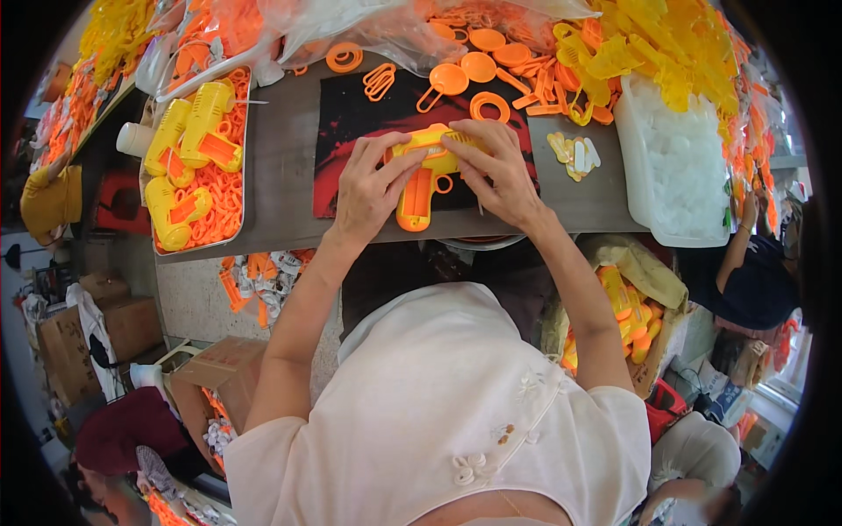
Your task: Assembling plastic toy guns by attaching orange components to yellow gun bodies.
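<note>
Both our hands, left hand (pixel 367 188) and right hand (pixel 498 175), fingers clamped on one yellow-orange toy gun (pixel 424 175); three finished in tray (pixel 245 131), loose parts (pixel 526 61) remaining.

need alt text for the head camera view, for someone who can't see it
Seen from above, a person's left hand and right hand both grip a yellow and orange toy gun over a dark mat on a grey table. A metal tray at left holds finished toy guns; loose orange and yellow plastic parts are heaped behind.
</note>
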The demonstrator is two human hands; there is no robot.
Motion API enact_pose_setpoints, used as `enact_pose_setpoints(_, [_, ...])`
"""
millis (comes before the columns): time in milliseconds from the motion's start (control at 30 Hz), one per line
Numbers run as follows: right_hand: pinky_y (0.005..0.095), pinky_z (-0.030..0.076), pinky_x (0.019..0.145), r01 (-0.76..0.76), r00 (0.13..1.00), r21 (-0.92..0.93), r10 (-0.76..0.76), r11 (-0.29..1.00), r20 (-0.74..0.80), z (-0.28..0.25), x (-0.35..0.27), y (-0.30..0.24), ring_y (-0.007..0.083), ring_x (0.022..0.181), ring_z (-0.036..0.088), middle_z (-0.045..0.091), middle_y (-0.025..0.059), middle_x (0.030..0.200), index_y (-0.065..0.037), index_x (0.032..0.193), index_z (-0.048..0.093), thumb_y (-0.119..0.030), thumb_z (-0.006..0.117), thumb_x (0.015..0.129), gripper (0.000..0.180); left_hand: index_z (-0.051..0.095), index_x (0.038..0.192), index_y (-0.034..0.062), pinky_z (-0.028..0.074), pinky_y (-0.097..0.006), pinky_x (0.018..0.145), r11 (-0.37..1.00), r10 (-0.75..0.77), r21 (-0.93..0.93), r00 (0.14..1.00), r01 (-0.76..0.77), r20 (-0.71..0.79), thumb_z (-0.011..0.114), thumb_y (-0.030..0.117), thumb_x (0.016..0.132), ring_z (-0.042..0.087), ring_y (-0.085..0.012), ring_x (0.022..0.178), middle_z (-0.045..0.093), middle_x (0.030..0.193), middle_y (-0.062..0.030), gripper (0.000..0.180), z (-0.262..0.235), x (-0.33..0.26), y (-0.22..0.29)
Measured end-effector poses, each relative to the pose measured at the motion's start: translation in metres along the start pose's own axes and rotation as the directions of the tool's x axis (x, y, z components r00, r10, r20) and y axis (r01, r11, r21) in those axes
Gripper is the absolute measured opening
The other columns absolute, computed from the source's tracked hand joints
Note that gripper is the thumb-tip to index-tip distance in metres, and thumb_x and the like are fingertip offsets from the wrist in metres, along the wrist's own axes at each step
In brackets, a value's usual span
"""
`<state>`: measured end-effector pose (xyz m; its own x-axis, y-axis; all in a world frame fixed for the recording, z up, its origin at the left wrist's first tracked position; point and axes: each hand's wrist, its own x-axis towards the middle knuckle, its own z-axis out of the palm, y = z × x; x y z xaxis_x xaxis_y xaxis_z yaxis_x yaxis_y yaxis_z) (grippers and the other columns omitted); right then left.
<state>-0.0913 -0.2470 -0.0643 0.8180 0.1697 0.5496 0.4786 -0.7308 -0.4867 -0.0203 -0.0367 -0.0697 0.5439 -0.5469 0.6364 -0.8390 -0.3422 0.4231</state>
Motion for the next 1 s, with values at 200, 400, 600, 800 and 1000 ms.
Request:
enact_pose_setpoints(200, [0.0383, 0.038, 0.097, 0.138, 0.989, -0.111, -0.131, 0.984, 0.065, -0.004, 0.005, 0.008, 0.0266, 0.112, 0.052, 0.055, 0.0101, 0.123, -0.008, 0.119, 0.064, -0.009, 0.062, 0.085, 0.034, 0.071, 0.104, 0.011, 0.051, -0.034, 0.075, 0.998, 0.035, 0.06, 0.999, -0.033, -0.036, 0.073, 0.005, 0.072, 0.058, -0.025, 0.09, 0.06, 0.105, -0.0061, 0.032, 0.004, -0.002, 0.0])
enact_pose_setpoints(400, [0.0294, 0.044, 0.088, -0.393, 0.918, 0.357, 0.341, 0.847, 0.203, -0.002, 0.036, 0.023, 0.0174, 0.108, 0.054, 0.058, 0.0075, 0.115, -0.004, 0.103, 0.066, -0.015, 0.069, 0.084, 0.022, 0.071, 0.106, 0.0113, 0.051, -0.034, 0.075, 0.993, 0.066, 0.096, 0.997, -0.061, -0.046, 0.072, 0.006, 0.071, 0.058, -0.0254, 0.09, 0.059, 0.106, -0.0076, 0.036, 0.006, -0.006, -0.002])
enact_pose_setpoints(600, [0.029, 0.044, 0.09, -0.64, 0.709, 0.286, 0.406, 0.713, 0.576, -0.008, 0.061, 0.027, 0.0146, 0.098, 0.056, 0.058, 0.0051, 0.099, -0.002, 0.102, 0.055, -0.016, 0.072, 0.082, 0.03, 0.07, 0.107, 0.0109, 0.051, -0.035, 0.075, 0.99, 0.052, 0.129, 0.999, -0.05, -0.016, 0.07, 0.006, 0.07, 0.058, -0.0273, 0.09, 0.057, 0.106, -0.0098, 0.037, 0.007, -0.008, 0.001])
enact_pose_setpoints(800, [0.0305, 0.042, 0.095, -0.569, 0.753, 0.253, 0.371, 0.783, 0.544, -0.004, 0.05, 0.028, 0.0172, 0.11, 0.052, 0.055, 0.0069, 0.108, -0.003, 0.113, 0.048, -0.02, 0.066, 0.088, 0.035, 0.07, 0.107, 0.011, 0.051, -0.035, 0.073, 0.986, 0.069, 0.155, 0.997, -0.061, -0.046, 0.069, 0.005, 0.068, 0.058, -0.0286, 0.09, 0.056, 0.106, -0.0106, 0.039, 0.012, -0.01, -0.001])
enact_pose_setpoints(1000, [0.0339, 0.04, 0.101, -0.066, 0.926, 0.076, 0.032, 0.995, 0.377, -0.013, 0.038, 0.017, 0.0206, 0.119, 0.05, 0.049, 0.0083, 0.125, -0.004, 0.131, 0.045, -0.02, 0.073, 0.081, 0.059, 0.067, 0.113, 0.0114, 0.049, -0.033, 0.082, 0.999, -0.018, 0.05, 0.999, 0.016, 0.041, 0.066, 0.004, 0.079, 0.057, -0.0274, 0.101, 0.056, 0.113, -0.0101, 0.035, 0.005, -0.008, -0.003])
